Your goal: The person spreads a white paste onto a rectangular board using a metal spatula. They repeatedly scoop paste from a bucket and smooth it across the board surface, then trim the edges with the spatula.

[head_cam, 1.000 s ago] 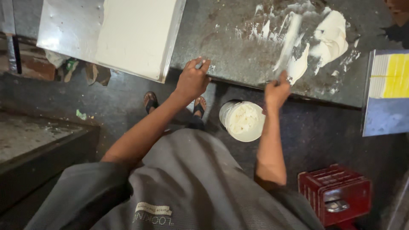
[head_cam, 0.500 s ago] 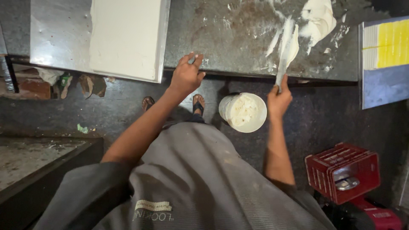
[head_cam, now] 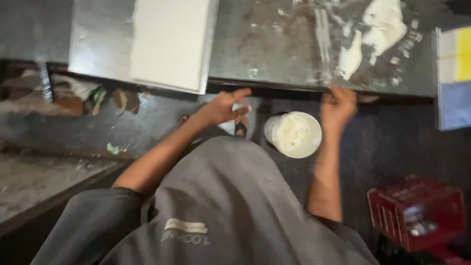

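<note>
Head view looks straight down on a long dark stone counter that runs across the top of the frame. Its right part is smeared with white paste, thick in one patch and dragged out in streaks toward the counter's near edge. A flat metal tray lies on the left part of the counter, overhanging the edge, and a white slab fills most of it. At the far right a blue and yellow board sits partly out of frame.

Below the counter is dark floor. A red plastic crate stands at the lower right. A white bucket, with pale paste inside, stands on the floor just below the counter edge, between the two arms.

Grey shirt fabric fills the bottom centre. The left hand hangs in the air below the counter edge with fingers spread apart, holding nothing. The right hand is up at the counter's near edge, right beneath the paste streaks, fingers curled closed; blur hides whether they grip something. The bucket is near this hand, just to its lower left.
</note>
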